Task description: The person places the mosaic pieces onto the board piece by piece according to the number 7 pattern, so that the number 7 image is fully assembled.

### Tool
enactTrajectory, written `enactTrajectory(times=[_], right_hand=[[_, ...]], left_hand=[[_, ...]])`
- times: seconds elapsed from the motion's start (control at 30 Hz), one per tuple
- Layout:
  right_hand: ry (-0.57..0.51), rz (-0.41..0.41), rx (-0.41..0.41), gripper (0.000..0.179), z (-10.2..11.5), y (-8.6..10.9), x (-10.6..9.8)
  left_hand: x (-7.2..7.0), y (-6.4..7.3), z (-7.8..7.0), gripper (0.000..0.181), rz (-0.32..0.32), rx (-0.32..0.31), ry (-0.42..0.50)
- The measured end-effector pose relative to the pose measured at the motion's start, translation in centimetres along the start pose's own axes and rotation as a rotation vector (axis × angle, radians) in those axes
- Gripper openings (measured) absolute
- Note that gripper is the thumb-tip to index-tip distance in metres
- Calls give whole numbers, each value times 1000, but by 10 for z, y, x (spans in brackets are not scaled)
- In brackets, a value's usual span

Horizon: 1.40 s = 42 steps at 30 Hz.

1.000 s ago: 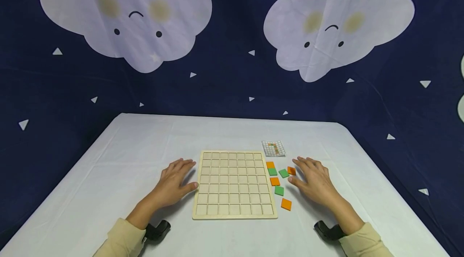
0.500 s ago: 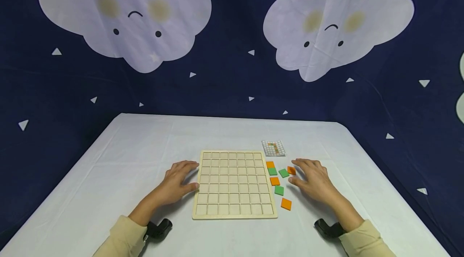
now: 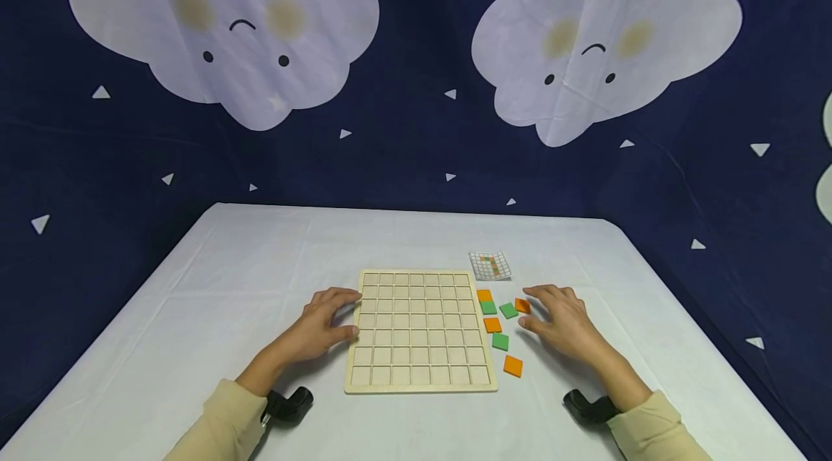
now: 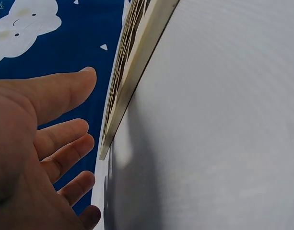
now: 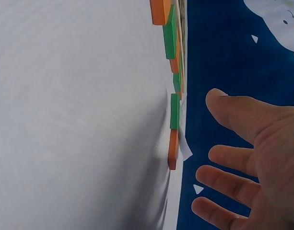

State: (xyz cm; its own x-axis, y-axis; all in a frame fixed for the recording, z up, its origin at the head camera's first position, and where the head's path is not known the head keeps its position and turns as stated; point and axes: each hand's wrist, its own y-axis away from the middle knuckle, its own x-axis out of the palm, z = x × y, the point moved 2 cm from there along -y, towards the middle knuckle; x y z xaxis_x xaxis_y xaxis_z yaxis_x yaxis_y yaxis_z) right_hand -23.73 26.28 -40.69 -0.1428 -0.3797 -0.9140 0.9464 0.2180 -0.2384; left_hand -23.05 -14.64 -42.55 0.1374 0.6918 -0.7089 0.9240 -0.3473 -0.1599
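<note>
A pale wooden grid board (image 3: pixel 419 389) lies flat on the table. At its left edge is my left hand (image 3: pixel 318 325), fingers spread and relaxed, thumb and fingertips close by the rim; the left wrist view shows nothing in its grasp. To the right of the board, my right hand (image 3: pixel 564 324) hovers with loose fingers beside an orange tile (image 3: pixel 523 306), holding nothing. Several other square tiles lie between board and hand, among them a green tile (image 3: pixel 509 311), another green tile (image 3: pixel 500 342) and an orange tile (image 3: pixel 513 366). In the right wrist view a row of tiles stands edge-on beyond the fingertips.
A small printed card (image 3: pixel 490 266) with a coloured grid pattern lies behind the tiles. White cloth covers the table (image 3: pixel 273 244). A dark blue curtain (image 3: pixel 416 179) with clouds hangs behind it. Each wrist wears a black camera mount (image 3: pixel 290 405).
My left hand has shifted slightly right, its fingertips now at the board's left rim. The right hand has barely moved, and the tiles and board stay where they were.
</note>
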Motion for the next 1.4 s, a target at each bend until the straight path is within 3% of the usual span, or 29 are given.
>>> enactTrajectory(times=[0.57, 0.8, 1.4], right_hand=[[-24, 23, 39, 52, -4, -4, -1], [-27, 27, 36, 50, -7, -5, 0], [-51, 40, 59, 40, -18, -10, 3]], left_hand=[[0, -5, 5, 46, 29, 18, 44], [1, -6, 7, 44, 38, -9, 55], [3, -7, 10, 40, 42, 0, 22]])
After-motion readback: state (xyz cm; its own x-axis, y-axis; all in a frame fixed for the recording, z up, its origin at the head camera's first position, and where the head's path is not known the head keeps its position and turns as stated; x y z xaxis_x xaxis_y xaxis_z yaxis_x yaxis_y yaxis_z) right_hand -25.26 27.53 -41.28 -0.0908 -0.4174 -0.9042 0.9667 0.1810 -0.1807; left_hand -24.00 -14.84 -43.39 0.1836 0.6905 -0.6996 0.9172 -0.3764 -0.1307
